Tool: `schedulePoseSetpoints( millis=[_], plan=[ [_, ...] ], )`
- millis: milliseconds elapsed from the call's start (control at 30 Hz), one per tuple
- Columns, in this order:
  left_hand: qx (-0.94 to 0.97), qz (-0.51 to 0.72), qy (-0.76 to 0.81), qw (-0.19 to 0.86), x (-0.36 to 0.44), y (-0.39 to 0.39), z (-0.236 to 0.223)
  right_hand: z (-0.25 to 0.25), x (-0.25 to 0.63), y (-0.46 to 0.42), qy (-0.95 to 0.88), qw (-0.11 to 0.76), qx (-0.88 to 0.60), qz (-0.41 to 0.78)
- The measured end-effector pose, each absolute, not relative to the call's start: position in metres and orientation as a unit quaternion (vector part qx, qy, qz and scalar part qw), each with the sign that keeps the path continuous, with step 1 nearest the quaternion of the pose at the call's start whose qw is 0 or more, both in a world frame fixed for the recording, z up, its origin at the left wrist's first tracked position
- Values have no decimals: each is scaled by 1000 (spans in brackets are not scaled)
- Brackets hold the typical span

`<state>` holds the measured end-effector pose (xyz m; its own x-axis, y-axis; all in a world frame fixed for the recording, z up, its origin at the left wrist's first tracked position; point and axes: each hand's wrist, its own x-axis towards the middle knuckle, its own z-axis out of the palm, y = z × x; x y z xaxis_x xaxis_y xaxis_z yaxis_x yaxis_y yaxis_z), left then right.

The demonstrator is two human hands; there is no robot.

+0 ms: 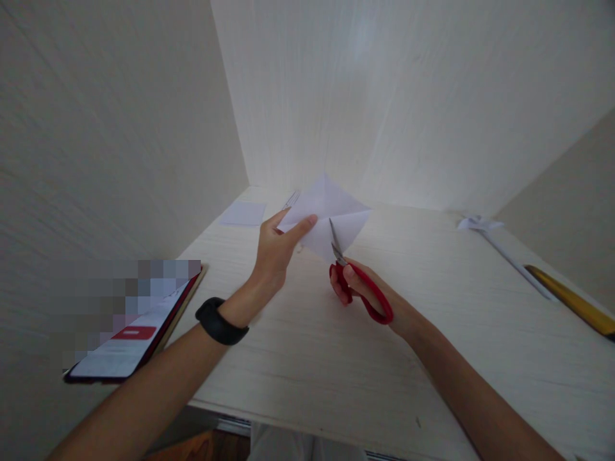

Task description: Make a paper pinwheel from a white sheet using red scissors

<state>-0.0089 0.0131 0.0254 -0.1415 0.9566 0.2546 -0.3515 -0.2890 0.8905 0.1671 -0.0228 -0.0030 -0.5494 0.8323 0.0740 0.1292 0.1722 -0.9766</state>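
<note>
My left hand (277, 248) pinches a folded white sheet of paper (336, 214) by its left corner, thumb on top, and holds it above the pale wooden desk (432, 333). A black band sits on that wrist. My right hand (365, 291) grips red-handled scissors (358, 285) with fingers through the loops. The metal blades point up and away, and their tips meet the lower edge of the paper.
A phone (129, 333) with a lit screen leans against the left wall. A small white paper square (243, 213) lies at the back left. At the right lie a folded white paper strip (500, 246) and a yellow ruler (571, 301). The desk's near edge is below my arms.
</note>
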Motion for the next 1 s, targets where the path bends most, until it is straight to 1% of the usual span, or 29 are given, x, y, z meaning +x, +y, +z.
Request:
schedulePoseSetpoints(
  millis=[133, 300, 600, 867, 1000],
  plan=[
    [482, 644, 349, 480, -8, 14, 22, -2, 167, -24, -685, 339, -343, 546],
    [540, 609, 390, 431, -7, 10, 23, 4, 165, -27, -682, 353, -352, 534],
    [551, 582, 386, 457, -9, 9, 26, 7, 164, -26, -676, 362, -358, 533],
    [583, 573, 375, 438, -9, 9, 25, 4, 168, -26, -661, 359, -351, 558],
    [603, 564, 375, 422, -10, 10, 24, 3, 171, -28, -666, 358, -354, 550]
  ],
)
